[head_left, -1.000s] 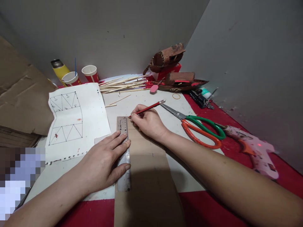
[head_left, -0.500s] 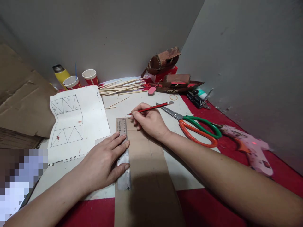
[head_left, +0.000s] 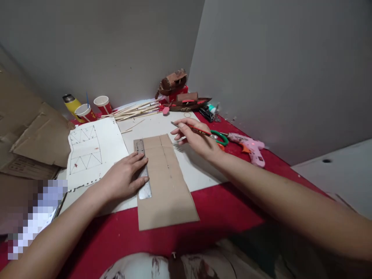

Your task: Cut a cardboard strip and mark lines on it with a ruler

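Clock positions are referring to the cardboard piece (head_left: 174, 192) as dial centre, with 12 o'clock lying away from the person. The cardboard is lying flat at the near part of the table, bearing a pencil line (head_left: 164, 153) that is running inward from its far edge. The ruler (head_left: 145, 192) is lying along its left side, between 9 and 11 o'clock.

Left hand (head_left: 123, 176): at 9 o'clock, palm down, the forearm entering from 8 o'clock. The fingers are reaching across the ruler, and the thumb is spreading away from them; the hand is pressing from above, not gripping.

Right hand (head_left: 197, 139): at 1 o'clock, well apart from the left, the forearm entering between 3 and 4 o'clock. Thumb and fingers are clasping the red pencil (head_left: 200, 131), whose dark tip is pointing toward 10 o'clock, beyond the cardboard's far edge. The lower fingers are extending loosely.

From where I am standing, the scissors (head_left: 223, 138) are lying partly hidden behind the right hand, at 2 o'clock; the pink glue gun (head_left: 257, 149) is resting farther out.
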A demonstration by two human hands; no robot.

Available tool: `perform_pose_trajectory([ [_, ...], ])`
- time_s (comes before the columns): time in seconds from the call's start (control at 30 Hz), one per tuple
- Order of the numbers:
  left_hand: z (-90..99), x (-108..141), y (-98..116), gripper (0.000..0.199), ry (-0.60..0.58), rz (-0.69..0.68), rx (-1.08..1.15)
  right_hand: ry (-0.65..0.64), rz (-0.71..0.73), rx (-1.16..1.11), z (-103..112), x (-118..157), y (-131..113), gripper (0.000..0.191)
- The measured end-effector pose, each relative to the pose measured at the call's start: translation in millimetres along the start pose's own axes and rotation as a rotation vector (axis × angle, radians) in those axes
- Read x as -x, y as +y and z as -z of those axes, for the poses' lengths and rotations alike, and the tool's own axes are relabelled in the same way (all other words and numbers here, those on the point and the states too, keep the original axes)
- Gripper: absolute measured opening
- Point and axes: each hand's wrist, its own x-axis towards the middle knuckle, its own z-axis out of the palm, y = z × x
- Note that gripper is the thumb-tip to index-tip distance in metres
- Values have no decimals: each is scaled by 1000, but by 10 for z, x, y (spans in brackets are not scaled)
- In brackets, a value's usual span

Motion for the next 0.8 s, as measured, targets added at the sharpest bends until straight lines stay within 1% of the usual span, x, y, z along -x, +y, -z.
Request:
perform_pose_trajectory([
  [0.1,30,-28,12,60,-16,-14,-22,17,-7,-7,21,125,106,26],
  [0.2,33,-30,19,61,-38,-20,-32,-45,76,90,45,213,160,28],
  [0.27,20,-8,24,62,-40,-7,-29,-64,147,134,70,263,136,28],
  [0.4,-28,51,38,63,-15,39,11,-67,198,53,80,352,49,31],
  [0.53,-68,75,45,64,0,43,35,-72,195,10,37,402,36,38],
  [0.67,-91,74,46,64,15,49,41,-115,174,23,14,429,39,46],
  [0.8,-113,77,43,64,33,45,48,-178,164,15,-3,472,26,44],
])
